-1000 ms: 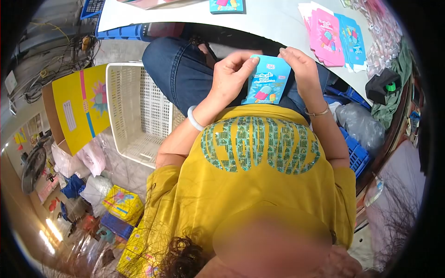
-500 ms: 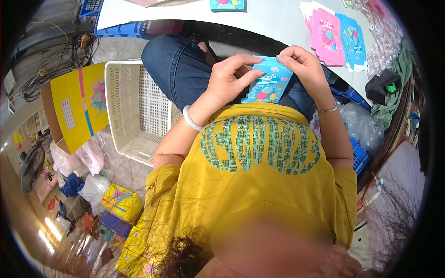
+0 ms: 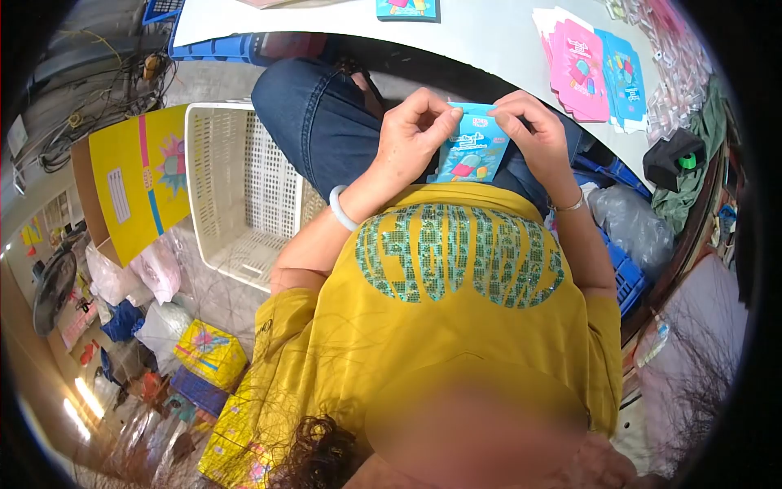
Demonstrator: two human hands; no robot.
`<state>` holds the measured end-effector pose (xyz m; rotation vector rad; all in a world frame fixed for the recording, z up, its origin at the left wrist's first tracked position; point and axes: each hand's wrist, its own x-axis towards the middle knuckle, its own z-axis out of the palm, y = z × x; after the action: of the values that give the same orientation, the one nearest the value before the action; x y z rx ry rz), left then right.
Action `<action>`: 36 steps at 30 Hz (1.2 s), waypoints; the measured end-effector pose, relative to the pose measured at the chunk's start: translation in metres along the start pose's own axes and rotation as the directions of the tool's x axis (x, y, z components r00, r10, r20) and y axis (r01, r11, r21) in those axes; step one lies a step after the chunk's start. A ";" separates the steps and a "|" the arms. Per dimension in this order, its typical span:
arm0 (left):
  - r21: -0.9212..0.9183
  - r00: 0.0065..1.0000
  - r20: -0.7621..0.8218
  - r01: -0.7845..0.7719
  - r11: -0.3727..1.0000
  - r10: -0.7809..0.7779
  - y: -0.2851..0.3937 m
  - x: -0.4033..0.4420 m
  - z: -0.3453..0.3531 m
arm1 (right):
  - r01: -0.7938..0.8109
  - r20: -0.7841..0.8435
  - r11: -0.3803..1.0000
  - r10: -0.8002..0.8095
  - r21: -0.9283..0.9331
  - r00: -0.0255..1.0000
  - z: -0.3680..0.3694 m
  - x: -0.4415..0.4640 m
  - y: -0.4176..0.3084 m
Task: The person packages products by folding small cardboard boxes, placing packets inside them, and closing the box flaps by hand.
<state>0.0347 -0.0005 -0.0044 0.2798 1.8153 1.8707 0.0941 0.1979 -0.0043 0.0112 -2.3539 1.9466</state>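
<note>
A small blue printed carton with ice-pop pictures is held over my lap, its printed face toward me. My left hand, with a white bangle at the wrist, pinches the carton's upper left edge between thumb and finger. At the upper right corner, my right hand grips the top edge, also with thumb and fingertips. Both hands are closed on the same carton. Whether anything is inside it cannot be seen.
Flat pink cartons and blue cartons lie stacked on the white table. Another blue box sits at its far edge. To my left stand a white plastic crate and a yellow cardboard box. A black object is at right.
My left fingers have moved from across the carton's front up to its top left edge, closing into a pinch. My right hand stays at the top right corner.
</note>
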 end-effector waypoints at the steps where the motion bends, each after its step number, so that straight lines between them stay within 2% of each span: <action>1: -0.038 0.999 0.009 0.035 0.999 -0.034 0.000 0.000 0.001 | -0.006 -0.019 1.000 0.006 0.007 1.000 0.001 -0.001 0.001; 5: -0.288 0.992 0.011 0.124 0.949 -0.127 -0.002 -0.003 0.009 | -0.313 0.041 0.903 0.315 0.295 0.948 0.005 -0.004 -0.003; 7: -0.320 0.992 0.001 0.123 0.940 -0.130 -0.007 -0.003 0.012 | -0.423 0.071 0.813 0.433 0.400 0.899 0.007 -0.005 -0.004; 10: -0.322 0.994 -0.011 0.098 0.942 -0.107 -0.010 -0.004 0.012 | -0.363 0.038 0.795 0.396 0.486 0.918 0.014 -0.005 -0.007; 14: -0.327 0.997 -0.029 0.055 0.943 -0.068 -0.002 -0.004 0.017 | -0.393 0.057 0.788 0.417 0.474 0.907 0.016 -0.007 -0.007; 19: -0.339 0.995 0.069 0.087 0.937 -0.068 -0.007 -0.004 0.015 | -0.407 0.102 0.801 0.406 0.439 0.908 0.015 -0.007 -0.010; 26: -0.361 0.978 0.133 0.199 0.911 -0.161 0.002 -0.004 0.010 | -0.548 0.144 0.716 0.545 0.432 0.826 0.012 -0.007 -0.007; 28: -0.360 0.987 0.107 0.149 0.921 -0.118 0.013 -0.009 0.008 | -0.554 0.131 0.736 0.551 0.390 0.824 0.004 -0.005 -0.014; 29: -0.359 0.991 0.098 0.123 0.925 -0.094 0.018 -0.010 0.006 | -0.428 0.066 0.829 0.435 0.359 0.898 0.001 -0.004 -0.021; 30: -0.199 0.991 0.067 -0.098 0.975 0.113 0.003 -0.006 -0.003 | -0.289 0.002 0.904 0.304 0.314 0.953 -0.002 -0.003 -0.029; 31: -0.203 0.993 -0.030 -0.121 0.972 0.117 0.002 -0.006 -0.010 | -0.139 -0.054 0.956 0.158 0.257 0.986 -0.005 -0.001 -0.035; 32: -0.206 0.985 -0.126 -0.146 0.968 0.122 0.001 -0.006 -0.014 | 0.109 -0.065 0.986 -0.101 0.129 0.993 -0.008 0.003 -0.040; 33: -0.288 0.981 -0.193 -0.094 0.953 0.038 0.006 -0.006 -0.014 | 0.283 -0.086 0.959 -0.283 -0.019 0.955 -0.008 0.007 -0.042; 34: -0.345 0.981 -0.170 0.027 0.938 -0.090 0.007 -0.007 -0.015 | 0.439 -0.076 0.883 -0.455 -0.163 0.887 -0.007 0.011 -0.044; 36: -0.573 0.974 0.199 0.206 0.793 -0.109 0.014 0.000 -0.015 | 0.511 0.022 0.750 -0.554 -0.420 0.832 -0.005 0.011 -0.049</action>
<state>0.0242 -0.0134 0.0082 0.0399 1.0346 2.1126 0.0867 0.1944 0.0451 0.4888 -2.2959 1.1405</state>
